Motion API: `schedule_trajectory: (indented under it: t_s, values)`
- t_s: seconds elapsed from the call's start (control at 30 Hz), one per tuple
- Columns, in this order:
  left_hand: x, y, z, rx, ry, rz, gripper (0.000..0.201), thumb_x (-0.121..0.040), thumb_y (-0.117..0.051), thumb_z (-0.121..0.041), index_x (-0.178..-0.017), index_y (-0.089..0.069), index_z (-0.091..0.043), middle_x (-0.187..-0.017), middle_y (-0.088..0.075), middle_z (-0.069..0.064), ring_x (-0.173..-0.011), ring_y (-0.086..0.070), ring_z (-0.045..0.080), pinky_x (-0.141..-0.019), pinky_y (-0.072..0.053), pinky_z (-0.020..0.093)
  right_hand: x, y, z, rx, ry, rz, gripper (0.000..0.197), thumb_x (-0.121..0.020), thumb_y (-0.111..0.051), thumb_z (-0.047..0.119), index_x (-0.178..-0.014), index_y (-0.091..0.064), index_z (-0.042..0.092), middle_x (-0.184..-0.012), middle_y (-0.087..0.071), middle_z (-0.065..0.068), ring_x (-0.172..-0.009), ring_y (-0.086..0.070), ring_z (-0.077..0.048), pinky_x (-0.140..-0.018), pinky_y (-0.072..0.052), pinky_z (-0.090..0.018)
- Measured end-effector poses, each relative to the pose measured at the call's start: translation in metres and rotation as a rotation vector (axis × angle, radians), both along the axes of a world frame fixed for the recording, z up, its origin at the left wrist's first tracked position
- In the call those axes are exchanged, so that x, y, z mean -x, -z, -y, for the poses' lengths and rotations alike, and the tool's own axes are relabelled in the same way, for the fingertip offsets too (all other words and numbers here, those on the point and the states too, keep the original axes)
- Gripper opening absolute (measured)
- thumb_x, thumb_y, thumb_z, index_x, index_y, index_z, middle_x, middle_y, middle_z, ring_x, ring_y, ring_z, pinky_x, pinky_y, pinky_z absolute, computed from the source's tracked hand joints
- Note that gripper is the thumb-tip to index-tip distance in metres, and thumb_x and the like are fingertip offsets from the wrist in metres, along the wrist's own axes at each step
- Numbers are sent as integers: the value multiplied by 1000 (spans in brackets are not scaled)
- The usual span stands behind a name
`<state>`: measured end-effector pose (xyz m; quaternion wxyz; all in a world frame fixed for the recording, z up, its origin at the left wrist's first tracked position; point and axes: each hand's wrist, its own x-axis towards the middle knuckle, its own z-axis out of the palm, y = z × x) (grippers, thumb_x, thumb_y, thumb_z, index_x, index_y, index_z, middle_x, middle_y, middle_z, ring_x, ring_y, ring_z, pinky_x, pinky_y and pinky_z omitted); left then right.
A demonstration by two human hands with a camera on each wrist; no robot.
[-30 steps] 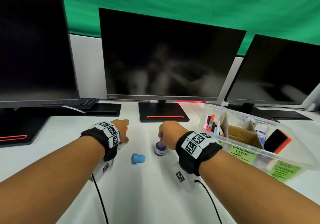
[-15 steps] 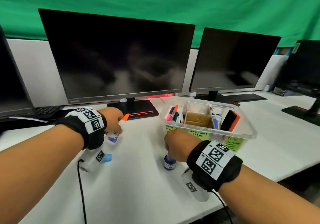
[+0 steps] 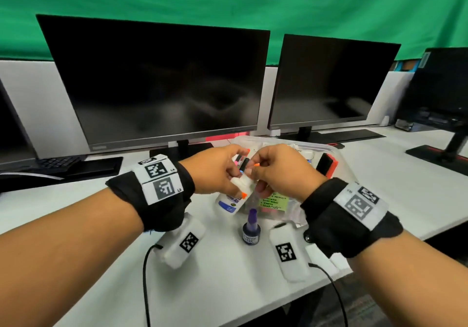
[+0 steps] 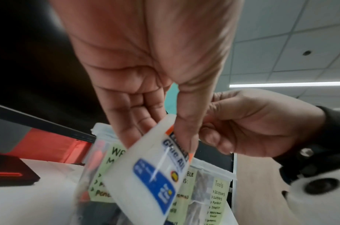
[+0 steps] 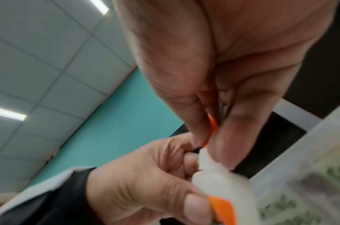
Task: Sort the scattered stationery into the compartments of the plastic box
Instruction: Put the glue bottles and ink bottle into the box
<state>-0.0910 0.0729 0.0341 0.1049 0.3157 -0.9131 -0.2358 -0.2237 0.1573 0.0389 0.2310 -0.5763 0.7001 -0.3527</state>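
Since a second ago both my hands have left the desk (image 3: 228,276) and met in front of the plastic box (image 3: 347,172); my right hand (image 3: 281,172) has let go of the ink bottle (image 3: 250,230), which stands on the desk just before the box. My left hand (image 3: 215,172) grips the white glue bottle (image 3: 229,202) by its upper body, tilted. My right hand's fingertips (image 5: 225,146) pinch its orange nozzle (image 5: 211,129). Markers stand in the box's left compartment.
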Motion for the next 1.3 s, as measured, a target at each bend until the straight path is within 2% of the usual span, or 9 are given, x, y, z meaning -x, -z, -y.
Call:
schedule_trajectory:
  t_s: [0.1, 0.2, 0.33, 0.43, 0.53, 0.77, 1.0, 1.1, 1.3]
  values:
    - [10, 2, -6, -95, -21, -148, 84, -71, -82, -16, -139, -34, -25, -91, -66, -7, -81, -65, 12, -74, -52, 19, 15, -10, -2, 6, 31, -62, 13, -89, -63, 7, -76, -64, 10, -61, -63, -6, -57, -65, -17, -68, -62, -34]
    - [18, 8, -11, -30, -77, -233, 50, -75, -79, -24, -118, -52, -24, -92, -66, -6, -85, -65, 15, -79, -54, 26, 36, -36, -9, 55, 90, -165, 12, -88, -65, 10, -82, -68, -1, -62, -65, -9, -47, -62, -11, -53, -59, -25]
    - [24, 17, -15, 150, -17, -29, 9, -84, -68, -25, -92, -65, -23, -82, -62, -14, -76, -57, 4, -61, -43, 8, 72, -79, -12, 44, 206, -370, 21, -85, -68, 24, -78, -68, 5, -57, -64, -3, -40, -57, -6, -37, -49, -14]
    - [31, 27, -22, 192, 119, 163, 22, -86, -65, -27, -107, -68, -25, -106, -67, -8, -88, -57, 5, -70, -42, 12, 99, -89, -3, -2, 293, -397, 23, -85, -70, 23, -70, -66, 5, -46, -62, -2, -41, -58, -12, -48, -56, -24]
    - [37, 38, -29, 235, 158, 252, 33, -83, -67, -25, -116, -66, -26, -117, -65, -6, -103, -59, 11, -78, -41, 17, 113, -80, 6, -142, 350, -510, 24, -86, -68, 21, -75, -67, 0, -58, -64, -10, -49, -58, -21, -55, -55, -27]
    - [42, 43, -30, 227, 147, 259, 23, -83, -67, -10, -104, -70, -16, -106, -71, 0, -101, -63, 15, -78, -44, 19, 133, -39, 12, -474, 336, -689, 24, -85, -68, 20, -92, -72, -2, -62, -66, -3, -48, -58, -12, -69, -57, -30]
    - [54, -27, -52, 301, 171, -38, 5, -83, -70, -21, -87, -72, -22, -85, -70, -10, -79, -62, 5, -73, -50, 19, 147, -35, 19, -603, 386, -694, 19, -83, -70, 13, -66, -68, 4, -36, -59, 2, -28, -54, -6, -53, -49, -21]
    - [72, -48, -54, 364, 141, -202, 5, -83, -70, -19, -85, -71, -22, -82, -65, -11, -80, -60, 5, -70, -47, 15, 150, -36, 24, -567, 404, -706, 30, -84, -62, 5, -54, -59, 6, -32, -57, 1, -38, -59, -13, -60, -52, -26]
    - [122, -38, -44, 272, 51, -246, 16, -83, -67, -9, -94, -71, -19, -101, -69, -2, -95, -64, 15, -88, -53, 31, 152, -38, 28, -569, 369, -683, 11, -87, -59, 3, -78, -65, 1, -63, -65, -6, -50, -59, -15, -57, -51, -26]
